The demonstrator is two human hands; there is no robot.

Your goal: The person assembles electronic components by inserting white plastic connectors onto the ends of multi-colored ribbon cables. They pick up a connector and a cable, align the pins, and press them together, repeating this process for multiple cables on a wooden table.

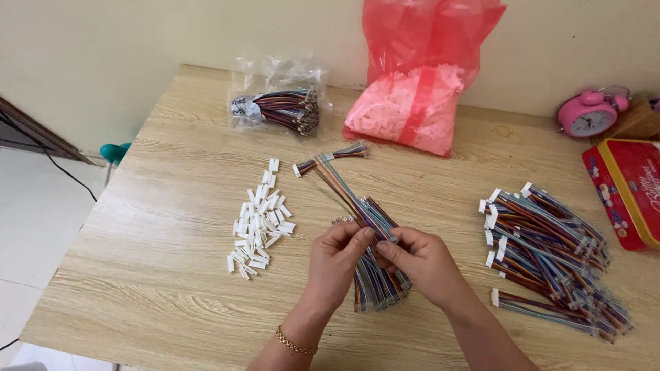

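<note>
My left hand (335,264) and my right hand (423,264) meet over the table's middle, fingertips pinched together on the near end of a multicoloured ribbon wire (347,194) that slants away up-left. Under both hands lies a loose bundle of the same wires (377,282). A scatter of small white plastic connector housings (260,220) lies left of my left hand. A gold bracelet sits on my left wrist.
A heap of wires with white connectors fitted (543,251) lies at right. A clear bag of wires (282,106) and a red bag of white housings (412,103) stand at the back. A pink alarm clock (588,115) and a red tin (629,189) sit far right on the wooden table (172,275).
</note>
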